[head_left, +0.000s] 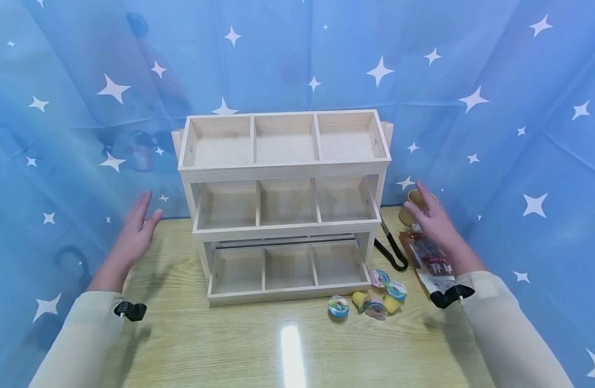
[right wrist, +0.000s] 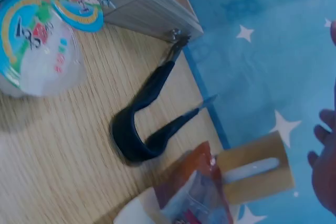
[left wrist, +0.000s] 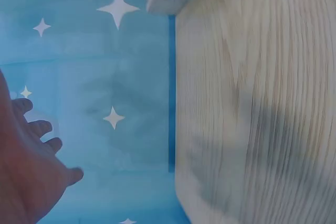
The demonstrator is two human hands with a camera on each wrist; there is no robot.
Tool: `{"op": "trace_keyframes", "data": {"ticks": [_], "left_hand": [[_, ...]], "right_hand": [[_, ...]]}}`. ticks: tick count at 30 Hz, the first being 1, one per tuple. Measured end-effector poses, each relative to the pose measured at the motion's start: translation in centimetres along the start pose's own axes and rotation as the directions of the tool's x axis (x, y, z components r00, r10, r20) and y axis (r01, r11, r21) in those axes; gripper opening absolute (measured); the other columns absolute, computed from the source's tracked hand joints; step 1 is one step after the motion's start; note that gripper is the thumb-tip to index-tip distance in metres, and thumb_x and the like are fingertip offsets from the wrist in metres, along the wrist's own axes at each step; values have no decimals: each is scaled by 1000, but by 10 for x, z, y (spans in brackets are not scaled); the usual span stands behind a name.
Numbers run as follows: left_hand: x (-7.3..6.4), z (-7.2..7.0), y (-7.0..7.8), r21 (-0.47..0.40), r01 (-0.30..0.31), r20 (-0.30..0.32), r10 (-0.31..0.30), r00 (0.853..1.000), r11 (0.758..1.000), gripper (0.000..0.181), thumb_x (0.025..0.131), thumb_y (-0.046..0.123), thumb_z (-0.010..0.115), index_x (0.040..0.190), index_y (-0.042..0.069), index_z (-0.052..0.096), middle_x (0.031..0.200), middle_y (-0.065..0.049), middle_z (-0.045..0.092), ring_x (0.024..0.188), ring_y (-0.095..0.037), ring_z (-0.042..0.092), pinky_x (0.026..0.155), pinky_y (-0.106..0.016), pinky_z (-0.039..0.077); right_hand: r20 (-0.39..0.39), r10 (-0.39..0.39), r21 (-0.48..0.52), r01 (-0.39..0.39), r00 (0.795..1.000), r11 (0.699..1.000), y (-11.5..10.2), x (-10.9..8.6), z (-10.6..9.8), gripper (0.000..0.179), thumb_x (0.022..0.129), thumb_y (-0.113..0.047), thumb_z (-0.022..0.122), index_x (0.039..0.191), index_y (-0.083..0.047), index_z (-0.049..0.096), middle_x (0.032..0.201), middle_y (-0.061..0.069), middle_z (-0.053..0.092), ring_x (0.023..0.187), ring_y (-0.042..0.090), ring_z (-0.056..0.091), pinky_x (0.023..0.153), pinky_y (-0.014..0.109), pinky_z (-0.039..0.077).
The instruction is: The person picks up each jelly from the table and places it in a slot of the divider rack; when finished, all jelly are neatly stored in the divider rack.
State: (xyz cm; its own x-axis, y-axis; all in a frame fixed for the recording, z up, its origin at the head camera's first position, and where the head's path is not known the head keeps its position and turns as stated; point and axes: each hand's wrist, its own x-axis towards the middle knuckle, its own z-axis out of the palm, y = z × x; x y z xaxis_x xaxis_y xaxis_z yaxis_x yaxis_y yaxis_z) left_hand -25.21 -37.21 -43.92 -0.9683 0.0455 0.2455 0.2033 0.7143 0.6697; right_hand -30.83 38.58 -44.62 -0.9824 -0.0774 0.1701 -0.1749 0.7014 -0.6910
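My left hand (head_left: 132, 238), centre left, and right hand (head_left: 439, 225), centre right, spread empty, flanking the central wooden rack (head_left: 287, 231); any reach is best made slowly, without knocking it.

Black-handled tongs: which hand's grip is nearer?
Right. Right hand's grip is right of the black-handled tongs; left hand's grip is far left, past the three-tier wooden shelf.

A blue cloth curtain (head_left: 297, 54) printed with white four-pointed stars (head_left: 380, 71) hangs along the back edge of the pale wood-grain tabletop (head_left: 229, 339). Black-handled metal tongs (right wrist: 126, 135) lie near that edge; small round plastic cups (head_left: 338, 306) with blue-rimmed printed lids (head_left: 397, 290) sit farther from it.
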Motion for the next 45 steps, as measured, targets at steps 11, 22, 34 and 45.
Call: {"op": "trace_keyframes", "data": {"ticks": [11,22,34,45], "left_hand": [[-11,16,15,-492,96,95,-57,994,865,70,120,54,17,177,26,-12,185,-10,-12,168,-40,-12,130,-69,-6],[-20,33,22,-621,85,79,-46,996,779,77,118,57,28,179,23,-5,185,-14,-9,169,-39,-9,131,-66,-7],[-31,39,25,-473,32,17,-27,999,880,71,120,37,45,179,26,7,185,-13,14,168,-40,15,133,-42,23],[-47,66,23,-426,-40,-11,39,999,904,73,113,10,64,173,2,26,172,-27,36,157,-51,35,105,-9,41]], "right_hand": [[-26,-12,252,18,1000,968,-4,-12,18,67,121,-45,37,179,-28,8,182,20,18,164,52,19,130,70,13],[7,-37,351,32,999,936,-17,-19,31,67,120,-50,35,179,-32,8,184,14,17,165,49,18,127,76,17],[26,-94,367,78,995,927,-27,-37,41,66,121,-38,41,179,-26,13,182,19,22,165,48,21,133,53,25],[-8,-163,321,157,987,934,-25,-70,50,62,120,-24,51,176,-15,27,173,24,38,157,46,37,109,7,37]]}}
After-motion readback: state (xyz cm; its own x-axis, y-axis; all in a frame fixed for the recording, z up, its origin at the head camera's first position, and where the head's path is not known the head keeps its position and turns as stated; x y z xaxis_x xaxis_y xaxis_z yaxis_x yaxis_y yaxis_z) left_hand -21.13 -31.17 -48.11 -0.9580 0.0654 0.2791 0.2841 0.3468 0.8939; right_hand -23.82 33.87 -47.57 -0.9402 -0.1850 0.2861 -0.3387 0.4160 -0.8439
